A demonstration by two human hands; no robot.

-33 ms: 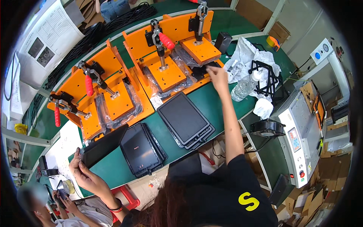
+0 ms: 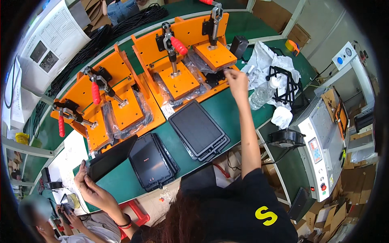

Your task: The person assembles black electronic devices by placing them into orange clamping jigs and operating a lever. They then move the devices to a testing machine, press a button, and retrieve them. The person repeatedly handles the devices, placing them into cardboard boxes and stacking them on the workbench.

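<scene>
My left hand [image 2: 96, 192] grips a thin black panel [image 2: 111, 160] by its lower end and holds it tilted over the table's left part. At the rightmost orange clamping fixture [image 2: 215, 55], my right hand [image 2: 238, 81] has its fingers pinched together beside the pressing plate. Whether anything small is between them is hidden. Next to those fingertips, a black part [image 2: 214, 78] lies under the plate. Two stacks are in front of the fixtures: black panels with a glossy top one [image 2: 148, 160], and black framed panels [image 2: 197, 126].
Red-handled toggle clamps [image 2: 178, 45] rise from the fixtures. To the right are a clear bottle [image 2: 261, 96], crumpled white cloth [image 2: 259, 60], black frames [image 2: 285, 87] and a small fan [image 2: 287, 137]. A white machine [image 2: 318, 156] stands beyond. Another person [image 2: 87, 227] sits at lower left.
My right hand has shifted slightly right and toward me along the fixture's edge. My left hand and its panel have hardly moved.
</scene>
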